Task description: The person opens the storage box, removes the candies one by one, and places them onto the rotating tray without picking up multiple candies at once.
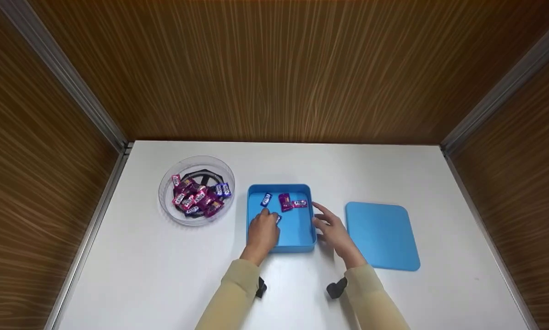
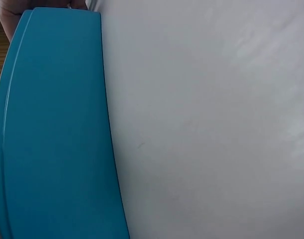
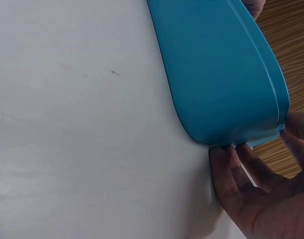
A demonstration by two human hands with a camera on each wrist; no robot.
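Note:
A shallow blue box (image 1: 281,249) stands on the white table with a few small wrapped candies (image 1: 285,202) inside. My left hand (image 1: 263,231) reaches over the near left part of the box, its fingers bent down inside. One blue-and-white wrapped candy (image 1: 278,219) shows right beside those fingers; whether they pinch it is hidden. At the box's right wall, my right hand (image 1: 333,231) touches the outside with extended fingertips. The right wrist view shows these fingers (image 3: 222,172) against the box wall (image 3: 226,74). In the left wrist view, the box wall (image 2: 57,124) hides most of the hand.
A clear round bowl (image 1: 165,208) with several purple, pink and blue wrapped candies stands left of the box. To the right, a flat blue lid (image 1: 383,236) lies on the white table (image 1: 453,256). Wood-patterned panels (image 1: 274,73) enclose the back and sides.

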